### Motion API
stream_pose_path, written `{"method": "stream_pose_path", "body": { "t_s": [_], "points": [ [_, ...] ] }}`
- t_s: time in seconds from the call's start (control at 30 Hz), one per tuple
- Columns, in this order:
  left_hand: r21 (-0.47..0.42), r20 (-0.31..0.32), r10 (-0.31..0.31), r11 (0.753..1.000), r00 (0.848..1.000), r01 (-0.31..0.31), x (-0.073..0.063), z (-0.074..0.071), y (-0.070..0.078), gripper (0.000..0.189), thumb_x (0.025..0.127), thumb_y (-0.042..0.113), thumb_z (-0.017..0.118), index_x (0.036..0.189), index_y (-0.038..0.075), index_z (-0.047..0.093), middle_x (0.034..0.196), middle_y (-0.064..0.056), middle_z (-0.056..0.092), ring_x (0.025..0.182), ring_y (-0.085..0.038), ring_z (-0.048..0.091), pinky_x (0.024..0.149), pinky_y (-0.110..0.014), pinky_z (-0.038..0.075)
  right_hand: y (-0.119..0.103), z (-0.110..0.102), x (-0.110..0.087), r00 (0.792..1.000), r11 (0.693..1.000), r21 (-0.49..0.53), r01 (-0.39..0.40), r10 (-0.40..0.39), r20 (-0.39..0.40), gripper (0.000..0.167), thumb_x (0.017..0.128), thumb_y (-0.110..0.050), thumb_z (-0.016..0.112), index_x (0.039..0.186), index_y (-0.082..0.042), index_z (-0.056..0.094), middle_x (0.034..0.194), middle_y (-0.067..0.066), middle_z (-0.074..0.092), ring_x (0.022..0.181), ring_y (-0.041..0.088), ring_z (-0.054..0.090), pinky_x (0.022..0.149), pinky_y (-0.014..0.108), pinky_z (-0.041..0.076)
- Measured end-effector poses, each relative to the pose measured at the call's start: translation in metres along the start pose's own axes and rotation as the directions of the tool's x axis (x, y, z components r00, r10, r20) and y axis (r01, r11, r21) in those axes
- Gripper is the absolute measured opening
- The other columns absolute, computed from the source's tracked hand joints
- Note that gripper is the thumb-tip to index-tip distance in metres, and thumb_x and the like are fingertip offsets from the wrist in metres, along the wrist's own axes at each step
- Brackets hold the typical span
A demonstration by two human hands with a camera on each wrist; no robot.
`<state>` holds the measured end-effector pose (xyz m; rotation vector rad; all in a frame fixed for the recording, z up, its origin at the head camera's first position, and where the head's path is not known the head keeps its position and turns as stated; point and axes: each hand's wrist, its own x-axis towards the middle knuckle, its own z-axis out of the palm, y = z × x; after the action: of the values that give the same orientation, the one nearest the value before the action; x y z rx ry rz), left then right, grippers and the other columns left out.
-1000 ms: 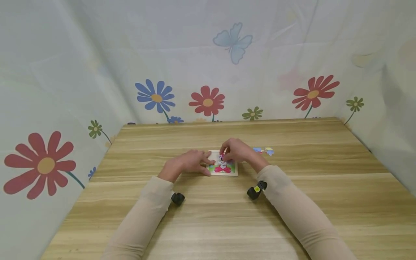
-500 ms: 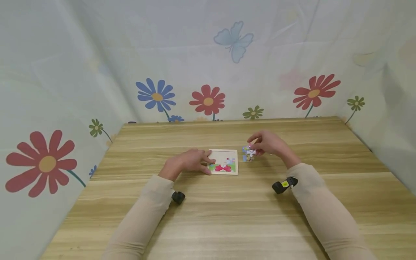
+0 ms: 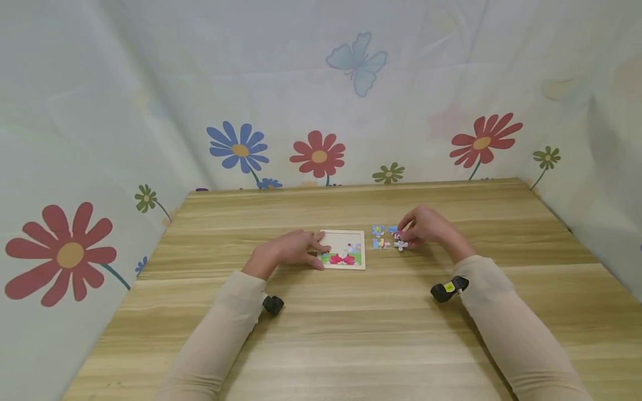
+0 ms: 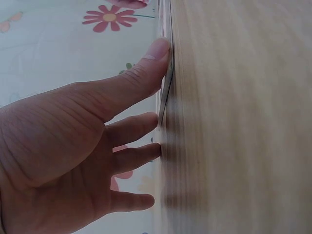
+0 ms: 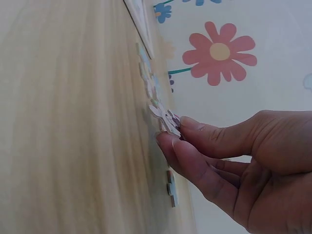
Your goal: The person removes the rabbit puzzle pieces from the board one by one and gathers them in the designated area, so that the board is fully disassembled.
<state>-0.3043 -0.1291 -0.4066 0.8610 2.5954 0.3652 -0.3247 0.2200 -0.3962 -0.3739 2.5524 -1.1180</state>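
Pinching: right hand [image 3: 427,225], thin white jigsaw piece [image 5: 163,118].
Resting: left hand [image 3: 295,248], fingers spread, on rectangular pale-wood puzzle board [image 3: 338,241].
Piece: right of board.

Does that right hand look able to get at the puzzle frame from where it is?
Probably yes: only flat, loose pieces lie on the table between the right hand and the puzzle frame. Its fingers, though, are pinching a puzzle piece.
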Motion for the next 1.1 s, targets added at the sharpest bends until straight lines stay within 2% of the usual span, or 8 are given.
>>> {"method": "stream_pose_path", "body": {
  "t_s": [0.27, 0.47, 0.67, 0.9, 1.1],
  "points": [
    [-0.006, 0.002, -0.003, 1.000, 1.000, 0.003, 0.000, 0.002, -0.002, 0.060, 0.086, 0.042, 0.077, 0.141, 0.025, 0.058, 0.161, -0.007, 0.029, 0.147, -0.031, 0.028, 0.118, -0.045, 0.024, 0.000, 0.012, 0.004, 1.000, 1.000, -0.007, -0.018, 0.019, 0.010, 0.014, 0.089, 0.007, 0.070, 0.103, 0.013, 0.070, 0.085, 0.015, 0.068, 0.060, 0.014, 0.066, 0.059, 0.032, 0.059],
    [-0.018, 0.000, 0.012, 1.000, 1.000, -0.012, 0.001, 0.004, -0.003, 0.059, 0.086, 0.039, 0.077, 0.140, 0.023, 0.059, 0.160, -0.008, 0.031, 0.143, -0.032, 0.034, 0.117, -0.045, 0.027, 0.001, 0.017, 0.005, 0.999, 0.998, -0.057, -0.032, 0.032, 0.009, 0.013, 0.089, 0.007, 0.070, 0.102, 0.010, 0.072, 0.087, 0.015, 0.069, 0.063, 0.015, 0.066, 0.062, 0.033, 0.059],
    [-0.020, 0.003, 0.004, 1.000, 1.000, -0.004, -0.001, 0.004, -0.002, 0.059, 0.087, 0.039, 0.077, 0.140, 0.023, 0.059, 0.161, -0.008, 0.031, 0.145, -0.032, 0.032, 0.117, -0.046, 0.025, 0.000, 0.020, 0.003, 1.000, 0.994, -0.112, -0.011, 0.012, 0.008, 0.015, 0.090, 0.006, 0.070, 0.104, 0.010, 0.072, 0.090, 0.015, 0.072, 0.067, 0.017, 0.066, 0.063, 0.033, 0.059],
    [-0.021, -0.001, -0.002, 1.000, 1.000, 0.002, -0.001, 0.004, -0.001, 0.059, 0.086, 0.039, 0.077, 0.140, 0.023, 0.059, 0.161, -0.008, 0.030, 0.146, -0.031, 0.031, 0.118, -0.045, 0.025, -0.004, 0.018, 0.003, 1.000, 0.994, -0.112, 0.018, -0.018, -0.003, 0.015, 0.089, 0.006, 0.070, 0.104, 0.010, 0.072, 0.089, 0.015, 0.072, 0.067, 0.018, 0.067, 0.063, 0.034, 0.059],
    [-0.020, -0.005, -0.022, 1.000, 1.000, 0.022, 0.001, 0.002, -0.001, 0.060, 0.085, 0.041, 0.078, 0.140, 0.026, 0.059, 0.161, -0.006, 0.030, 0.147, -0.030, 0.029, 0.117, -0.043, 0.026, -0.021, 0.023, 0.006, 0.997, 0.985, -0.158, 0.068, -0.071, -0.017, 0.017, 0.088, 0.004, 0.070, 0.104, 0.009, 0.073, 0.084, 0.012, 0.070, 0.064, 0.016, 0.061, 0.059, 0.028, 0.054]
  ]
}}
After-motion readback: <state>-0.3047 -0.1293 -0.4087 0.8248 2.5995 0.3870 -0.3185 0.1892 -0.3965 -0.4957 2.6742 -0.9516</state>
